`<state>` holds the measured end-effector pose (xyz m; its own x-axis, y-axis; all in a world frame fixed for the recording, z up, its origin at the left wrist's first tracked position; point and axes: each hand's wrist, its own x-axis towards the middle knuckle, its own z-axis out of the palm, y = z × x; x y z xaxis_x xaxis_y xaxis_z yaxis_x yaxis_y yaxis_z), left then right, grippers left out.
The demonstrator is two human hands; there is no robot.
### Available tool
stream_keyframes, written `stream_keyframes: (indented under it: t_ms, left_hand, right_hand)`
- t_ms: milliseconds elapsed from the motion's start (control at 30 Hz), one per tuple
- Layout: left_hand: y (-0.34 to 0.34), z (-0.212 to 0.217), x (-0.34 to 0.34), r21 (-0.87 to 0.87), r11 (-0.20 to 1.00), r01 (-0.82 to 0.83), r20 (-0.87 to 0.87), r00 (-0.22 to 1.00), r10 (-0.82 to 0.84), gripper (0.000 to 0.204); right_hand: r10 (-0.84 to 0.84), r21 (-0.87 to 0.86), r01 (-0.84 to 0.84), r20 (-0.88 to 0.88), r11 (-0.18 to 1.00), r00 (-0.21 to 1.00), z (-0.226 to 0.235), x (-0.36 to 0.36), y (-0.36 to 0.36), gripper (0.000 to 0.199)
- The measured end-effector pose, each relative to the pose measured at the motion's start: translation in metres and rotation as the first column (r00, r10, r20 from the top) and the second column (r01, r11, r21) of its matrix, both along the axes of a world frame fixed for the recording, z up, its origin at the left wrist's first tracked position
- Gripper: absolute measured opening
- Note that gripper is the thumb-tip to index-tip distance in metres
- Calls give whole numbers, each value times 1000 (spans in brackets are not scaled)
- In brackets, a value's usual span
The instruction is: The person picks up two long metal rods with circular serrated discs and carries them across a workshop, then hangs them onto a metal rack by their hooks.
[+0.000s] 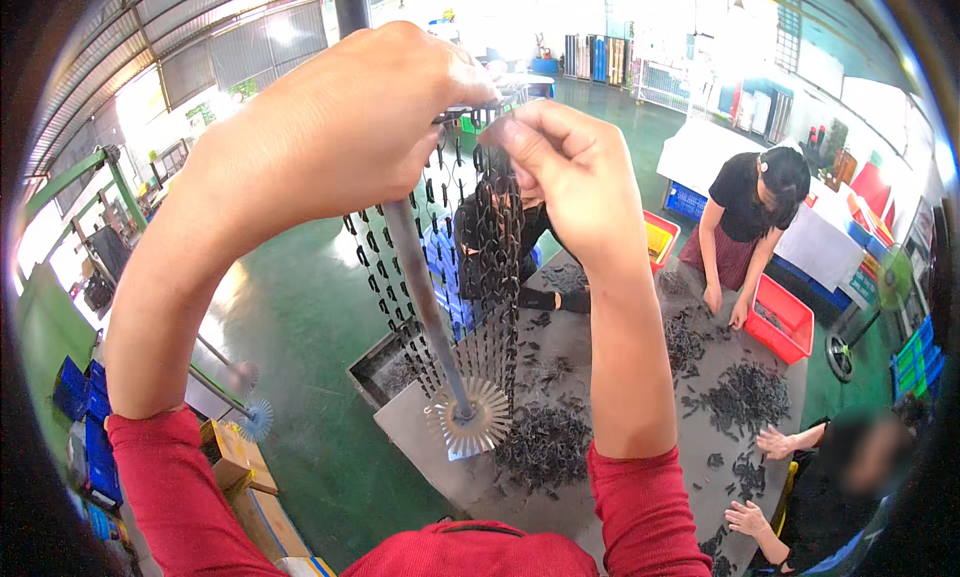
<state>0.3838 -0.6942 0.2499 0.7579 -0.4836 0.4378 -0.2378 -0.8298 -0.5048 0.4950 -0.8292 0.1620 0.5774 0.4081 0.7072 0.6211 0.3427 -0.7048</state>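
Observation:
A grey metal pole (418, 267) stands in front of me, with a slotted round metal disc (485, 439) low on it. Chains of small black parts (494, 232) hang around the pole from its upper end. Raised at the top of these chains, my left hand (395, 102) is closed, its fingers curled by the hanging ends; what they grip is hidden. Just to its right, my right hand (570, 167) pinches with thumb and forefinger at the top of one chain. A small dark piece shows at those fingertips, partly blurred.
Below lies a grey table (425, 427) with heaps of loose black parts (545, 445). Several co-workers sit or stand around it, one (745, 212) beside a red bin (782, 317). Cardboard boxes (265, 522) and blue crates (88, 417) stand left. Another disc rack (255, 417) is behind.

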Motion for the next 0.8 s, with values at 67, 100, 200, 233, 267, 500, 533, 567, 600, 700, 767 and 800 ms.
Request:
stream_keyframes:
  t_ms: [67, 100, 200, 233, 267, 500, 533, 567, 600, 700, 767, 800]
  left_hand:
    - [-3, -1, -1, -18, 1000, 5, -8, 1000, -5, 37]
    - [-5, -1, -2, -37, 999, 9, -8, 1000, -9, 36]
    - [-10, -1, -5, -8, 1000, -8, 6, 1000, 8, 36]
    - [-11, -2, -4, -16, 1000, -10, 0, 1000, 10, 36]
    - [-12, -1, -3, -20, 1000, 4, -2, 1000, -5, 37]
    - [-1, -6, -2, -135, 966, 220, 7, 975, -222, 38]
    - [2, -8, -3, -219, 958, 186, -3, 982, -191, 38]
    - [6, -9, -2, -219, 958, 183, -7, 982, -189, 38]
    - [9, -6, -1, -224, 953, 205, -29, 976, -217, 39]
    - [12, -5, -2, -258, 938, 231, -60, 965, -254, 41]
    - [8, -4, -5, -284, 927, 245, -67, 959, -275, 42]
    - [6, -2, -7, -308, 932, 191, -90, 969, -228, 43]
  right_hand:
    - [162, 83, -157, -59, 984, 985, 0, 10, 1, 16]
    - [230, 111, -223, -63, 969, 971, 0, 10, -1, 16]
    - [318, 151, -302, -95, 941, 943, 4, 4, -13, 17]
    - [338, 165, -317, -125, 934, 933, 4, 3, -17, 17]
    - [338, 159, -317, -133, 935, 932, 3, 6, -20, 17]
    - [565, 337, -489, -178, 804, 806, -21, 38, -86, 19]
    - [391, 166, -362, -204, 917, 897, -16, 35, -94, 21]
    - [204, -11, -210, -195, 978, 959, -14, 33, -97, 23]
    - [205, -9, -211, -190, 977, 960, -12, 30, -97, 23]
    - [-507, -509, 601, 328, 617, 797, -14, 25, -88, 26]
    - [-469, -302, 545, 291, 782, 834, -22, 25, -71, 23]
    - [-411, -78, 445, 268, 892, 871, -24, 21, -59, 21]
